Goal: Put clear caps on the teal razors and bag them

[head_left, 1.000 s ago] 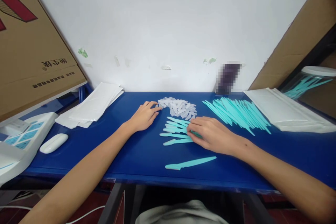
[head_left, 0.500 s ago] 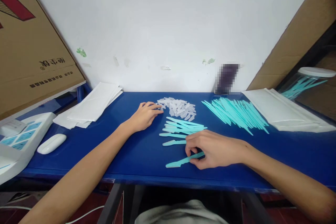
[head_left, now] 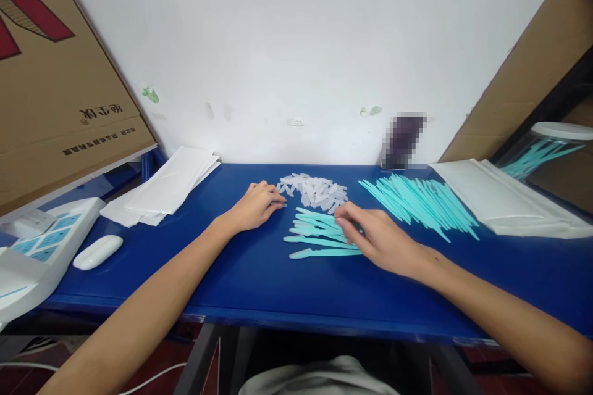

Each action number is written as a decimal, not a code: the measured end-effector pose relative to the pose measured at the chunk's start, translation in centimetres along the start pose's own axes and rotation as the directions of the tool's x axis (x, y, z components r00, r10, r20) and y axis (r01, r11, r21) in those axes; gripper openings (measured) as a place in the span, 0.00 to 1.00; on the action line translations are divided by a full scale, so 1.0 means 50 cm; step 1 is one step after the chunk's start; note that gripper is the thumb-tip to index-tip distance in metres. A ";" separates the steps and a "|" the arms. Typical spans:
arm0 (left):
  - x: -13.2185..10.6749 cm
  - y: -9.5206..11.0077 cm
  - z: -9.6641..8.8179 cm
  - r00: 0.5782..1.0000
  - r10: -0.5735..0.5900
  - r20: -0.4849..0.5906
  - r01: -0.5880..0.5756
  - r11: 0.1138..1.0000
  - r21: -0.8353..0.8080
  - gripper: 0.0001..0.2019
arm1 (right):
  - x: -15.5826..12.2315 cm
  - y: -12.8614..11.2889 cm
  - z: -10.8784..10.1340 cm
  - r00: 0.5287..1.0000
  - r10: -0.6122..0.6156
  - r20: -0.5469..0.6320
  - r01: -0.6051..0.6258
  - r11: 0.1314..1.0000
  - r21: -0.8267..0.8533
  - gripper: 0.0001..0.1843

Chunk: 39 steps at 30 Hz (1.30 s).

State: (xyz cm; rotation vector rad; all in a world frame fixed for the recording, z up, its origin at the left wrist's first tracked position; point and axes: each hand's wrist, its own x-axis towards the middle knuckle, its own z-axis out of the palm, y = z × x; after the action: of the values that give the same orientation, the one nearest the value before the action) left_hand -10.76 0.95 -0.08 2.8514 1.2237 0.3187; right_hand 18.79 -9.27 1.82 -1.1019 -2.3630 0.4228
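My left hand [head_left: 257, 205] rests on the blue table at the left edge of a heap of small translucent plastic caps [head_left: 319, 191]. Its fingertips are pinched together, and a small clear piece, seemingly a cap, shows at them. My right hand [head_left: 370, 234] is closed over the right ends of a loose row of teal eyebrow razors [head_left: 319, 239], fingertips just below the caps. What its fingers hold is hidden; a bit of teal shows inside its curl. Several razors lie with their blade ends to the left.
A larger pile of teal razors [head_left: 419, 203] lies to the right, beside white plastic sheets [head_left: 504, 197]. A clear jar [head_left: 537, 151] with razors stands behind. At left are white bags [head_left: 171, 182], a white oval case [head_left: 98, 252], a white tray [head_left: 69, 253] and a cardboard box [head_left: 78, 92].
My right hand has moved up from the front of the table to the razor row. The razor it held there no longer shows. My left fingertips have drawn together.
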 end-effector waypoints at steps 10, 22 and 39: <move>-0.004 0.037 -0.005 0.978 0.100 -0.182 -0.112 0.992 -0.052 0.19 | 0.009 0.034 0.004 0.997 0.065 -0.041 -0.074 0.959 -0.274 0.15; -0.009 0.093 -0.016 0.933 0.158 -0.324 -0.213 0.967 -0.142 0.19 | 0.007 0.030 0.005 0.996 0.030 -0.085 -0.054 0.956 -0.288 0.13; -0.005 0.107 -0.007 0.890 0.123 -0.438 -0.210 0.965 -0.155 0.18 | 0.006 0.026 -0.001 0.982 0.033 -0.184 -0.094 0.937 -0.337 0.13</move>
State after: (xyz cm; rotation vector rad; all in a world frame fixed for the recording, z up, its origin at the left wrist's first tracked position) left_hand -7.15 -2.98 0.74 2.7970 0.9160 1.0560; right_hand 19.46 -8.25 1.34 -1.3147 -2.2997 -0.0746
